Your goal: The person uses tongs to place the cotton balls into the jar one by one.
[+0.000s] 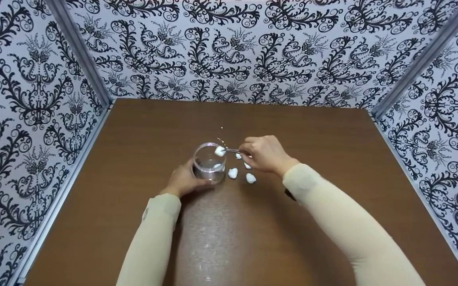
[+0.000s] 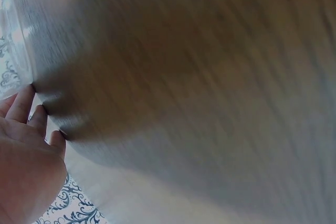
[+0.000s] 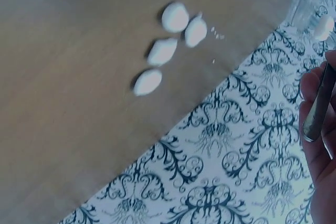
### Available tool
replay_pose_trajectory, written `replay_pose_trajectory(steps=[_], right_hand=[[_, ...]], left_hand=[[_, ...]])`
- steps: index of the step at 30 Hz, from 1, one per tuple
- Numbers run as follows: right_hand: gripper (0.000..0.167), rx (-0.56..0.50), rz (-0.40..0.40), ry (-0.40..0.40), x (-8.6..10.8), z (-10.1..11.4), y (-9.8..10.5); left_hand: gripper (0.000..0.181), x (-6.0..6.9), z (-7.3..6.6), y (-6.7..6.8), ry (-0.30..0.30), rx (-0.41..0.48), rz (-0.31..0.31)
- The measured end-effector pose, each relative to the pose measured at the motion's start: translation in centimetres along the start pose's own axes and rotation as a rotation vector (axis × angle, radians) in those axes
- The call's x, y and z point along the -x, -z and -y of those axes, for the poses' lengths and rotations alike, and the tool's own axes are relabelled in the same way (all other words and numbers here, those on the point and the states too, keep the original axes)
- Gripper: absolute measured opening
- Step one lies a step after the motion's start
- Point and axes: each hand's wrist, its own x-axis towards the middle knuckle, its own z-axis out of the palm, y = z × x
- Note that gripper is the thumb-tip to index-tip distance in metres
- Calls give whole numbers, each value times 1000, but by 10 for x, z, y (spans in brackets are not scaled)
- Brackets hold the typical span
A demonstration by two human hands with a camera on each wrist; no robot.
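Note:
A clear round jar (image 1: pixel 210 174) stands on the brown table, and my left hand (image 1: pixel 184 180) curls round its left and near side. In the left wrist view that hand (image 2: pixel 31 156) touches the jar's edge (image 2: pixel 18 51). My right hand (image 1: pixel 266 153) pinches metal tweezers (image 1: pixel 233 150), whose tips hold a white cotton ball (image 1: pixel 220 151) at the jar's mouth. Something white (image 1: pixel 217 166) shows inside the jar. In the right wrist view the tweezers (image 3: pixel 319 103) lie in the right hand's (image 3: pixel 320 145) fingers, with a cotton ball (image 3: pixel 323 28) beyond.
Several cotton balls lie on the table right of the jar, among them one beside it (image 1: pixel 233 173) and one nearer the front (image 1: pixel 251 178). Small white specks (image 3: pixel 216 34) are scattered near them. Patterned walls (image 1: pixel 229 51) enclose the brown table (image 1: pixel 153 127).

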Motion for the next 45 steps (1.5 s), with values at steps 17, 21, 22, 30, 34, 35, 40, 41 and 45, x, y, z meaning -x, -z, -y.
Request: replay_pose_trajectory(steps=[17,21,22,30,34,35,40,41,45], right_hand=[[8,-16,63,38,-4,8,-9],[7,-11,82,30,-2,8,-8],[8,-12,83,29,-2,7,-7],[9,-3,48,24,17,-8,6],[8,-6,22,9,37,-21,10],[9,-7,19,5,43,-24,10],[8,-11,45,-28,67,-33,13],[8,-8,53,-35,71,-34,12],[6,-5,81,-60,86,-37,11]], left_hand=[[97,1,-1,1,-30,5,-16],[98,0,1,0,-32,9,-16],[99,0,2,0,-32,9,-14],[106,-1,3,-1,-6,0,-2],[109,-1,3,-1,7,-5,6],[109,-1,3,-1,9,-4,8],[110,0,4,-1,13,-2,5],[110,0,4,-1,15,-1,6],[113,-1,5,-2,22,5,7]])
